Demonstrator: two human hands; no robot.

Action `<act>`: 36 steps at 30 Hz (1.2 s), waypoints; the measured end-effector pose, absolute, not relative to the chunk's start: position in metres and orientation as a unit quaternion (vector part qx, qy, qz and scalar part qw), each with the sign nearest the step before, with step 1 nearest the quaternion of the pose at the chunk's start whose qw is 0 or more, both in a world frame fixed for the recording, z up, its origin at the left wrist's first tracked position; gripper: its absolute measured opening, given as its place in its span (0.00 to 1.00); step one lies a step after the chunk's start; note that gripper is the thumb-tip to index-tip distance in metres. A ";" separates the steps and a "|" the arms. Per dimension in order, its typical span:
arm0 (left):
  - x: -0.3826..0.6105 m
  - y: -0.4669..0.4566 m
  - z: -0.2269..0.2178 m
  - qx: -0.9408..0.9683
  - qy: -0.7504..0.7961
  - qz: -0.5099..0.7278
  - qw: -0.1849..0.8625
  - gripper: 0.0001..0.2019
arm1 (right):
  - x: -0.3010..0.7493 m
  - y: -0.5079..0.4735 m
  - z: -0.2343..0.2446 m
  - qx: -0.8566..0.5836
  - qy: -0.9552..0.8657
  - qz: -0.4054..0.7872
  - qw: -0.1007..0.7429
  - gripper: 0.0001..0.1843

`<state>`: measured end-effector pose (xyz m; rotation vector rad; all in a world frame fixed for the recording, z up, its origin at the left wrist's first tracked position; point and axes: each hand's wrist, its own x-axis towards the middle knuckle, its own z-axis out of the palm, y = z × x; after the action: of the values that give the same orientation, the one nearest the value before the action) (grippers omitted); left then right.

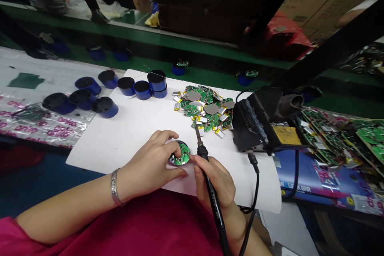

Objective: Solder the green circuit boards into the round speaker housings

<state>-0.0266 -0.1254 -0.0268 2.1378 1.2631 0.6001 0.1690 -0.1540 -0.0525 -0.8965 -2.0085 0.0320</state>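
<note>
My left hand (151,162) is closed around a small round housing with a green circuit board (181,155) inside it, resting on a white sheet (135,128). A silver bracelet sits on that wrist. My right hand (214,180) grips a black soldering iron (207,172) like a pen. Its tip points up and away, just right of the round board and not touching it. The iron's cable runs off behind my wrist.
A pile of green boards and small silver battery cells (207,110) lies beyond the iron. Several blue round housings (120,88) stand at the sheet's far left. A black soldering stand with a yellow sponge (267,124) sits at right, with more boards (345,136) beyond. Other people stand far back.
</note>
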 end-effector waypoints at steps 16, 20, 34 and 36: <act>0.008 0.024 0.055 0.839 0.517 0.156 0.061 0.05 | 0.183 -0.139 -0.075 -0.413 -0.742 -0.112 0.516 0.28; 0.038 0.092 0.050 0.827 0.541 0.142 0.059 0.07 | 0.183 -0.138 -0.076 -0.403 -0.750 -0.130 0.508 0.28; 0.048 0.086 0.060 0.827 0.510 0.233 0.049 0.11 | 0.183 -0.135 -0.080 -0.422 -0.735 -0.159 0.506 0.26; 0.034 0.052 0.060 0.833 0.495 0.244 0.047 0.10 | 0.185 -0.136 -0.079 -0.426 -0.736 -0.150 0.505 0.26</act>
<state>0.0345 0.0519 0.0596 2.5411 1.5087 0.7441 0.1847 -0.1357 -0.0791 -1.0292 -1.7752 -0.3619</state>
